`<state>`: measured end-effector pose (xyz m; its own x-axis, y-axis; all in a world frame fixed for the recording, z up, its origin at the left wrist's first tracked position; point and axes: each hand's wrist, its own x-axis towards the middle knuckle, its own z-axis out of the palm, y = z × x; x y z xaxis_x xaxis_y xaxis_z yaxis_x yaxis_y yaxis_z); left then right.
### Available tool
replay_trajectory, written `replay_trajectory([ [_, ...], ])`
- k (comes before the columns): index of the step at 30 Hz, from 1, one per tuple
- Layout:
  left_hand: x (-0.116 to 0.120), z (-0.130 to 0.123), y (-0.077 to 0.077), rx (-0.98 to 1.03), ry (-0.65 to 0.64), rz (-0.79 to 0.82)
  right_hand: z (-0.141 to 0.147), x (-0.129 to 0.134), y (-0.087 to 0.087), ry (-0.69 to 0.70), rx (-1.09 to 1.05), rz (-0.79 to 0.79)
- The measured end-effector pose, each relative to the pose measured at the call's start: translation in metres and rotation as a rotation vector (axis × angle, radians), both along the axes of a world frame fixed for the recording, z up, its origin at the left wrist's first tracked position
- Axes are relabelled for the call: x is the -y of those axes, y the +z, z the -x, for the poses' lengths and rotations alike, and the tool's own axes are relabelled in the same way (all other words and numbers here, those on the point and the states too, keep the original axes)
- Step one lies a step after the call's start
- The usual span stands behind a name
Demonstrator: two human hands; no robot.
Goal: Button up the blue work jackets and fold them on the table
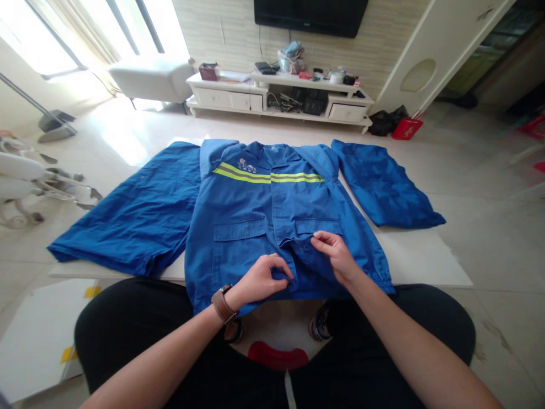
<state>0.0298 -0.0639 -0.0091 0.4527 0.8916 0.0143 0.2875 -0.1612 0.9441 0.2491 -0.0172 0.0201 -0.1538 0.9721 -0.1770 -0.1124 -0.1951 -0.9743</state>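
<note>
Gently tug the blue work jacket (238,199) straight, centered on the white table (426,261), with right hand (336,253) pinching the front edge (297,240) and left hand (268,277), tbh partly hidden, probably clamped near the hem (313,295).

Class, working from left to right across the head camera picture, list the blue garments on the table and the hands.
Larger plain blue garment → blue jacket, with left hand then right hand at its front → smaller plain blue garment.
</note>
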Motion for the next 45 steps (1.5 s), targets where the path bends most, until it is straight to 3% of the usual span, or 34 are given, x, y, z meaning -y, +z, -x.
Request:
replay_trajectory([
  [5,0.003,0.004,0.006,-0.158,-0.176,-0.078,-0.056,-0.032,0.030,-0.247,-0.007,-0.231],
  [8,0.003,0.002,0.003,-0.202,-0.224,-0.096,-0.072,-0.039,0.035,-0.334,0.139,-0.357],
  [10,0.003,-0.001,0.001,-0.225,-0.277,-0.132,-0.065,-0.034,0.031,-0.246,0.265,-0.372],
  [12,0.005,-0.003,0.001,-0.221,-0.300,-0.171,-0.047,-0.024,0.023,-0.069,0.427,-0.379],
  [16,0.010,-0.008,0.001,-0.273,-0.256,-0.287,-0.002,-0.009,0.001,0.223,0.704,-0.394],
  [20,0.015,-0.011,-0.001,-0.442,-0.290,-0.407,0.021,-0.014,-0.021,0.343,0.850,-0.347],
  [25,0.012,-0.011,0.002,-0.490,-0.265,-0.414,0.020,-0.023,-0.033,0.383,0.941,-0.328],
  [28,0.003,-0.008,-0.001,-0.402,-0.067,-0.347,0.017,-0.021,-0.036,0.336,0.839,-0.291],
  [33,-0.015,0.000,-0.015,-0.072,0.286,0.028,0.018,-0.014,-0.030,0.304,0.590,-0.310],
  [38,-0.022,0.001,-0.013,0.277,0.384,0.326,0.027,-0.001,-0.013,0.313,0.624,-0.418],
  [45,-0.025,-0.002,0.004,0.324,0.423,0.455,0.032,0.009,0.006,0.339,0.675,-0.551],
])
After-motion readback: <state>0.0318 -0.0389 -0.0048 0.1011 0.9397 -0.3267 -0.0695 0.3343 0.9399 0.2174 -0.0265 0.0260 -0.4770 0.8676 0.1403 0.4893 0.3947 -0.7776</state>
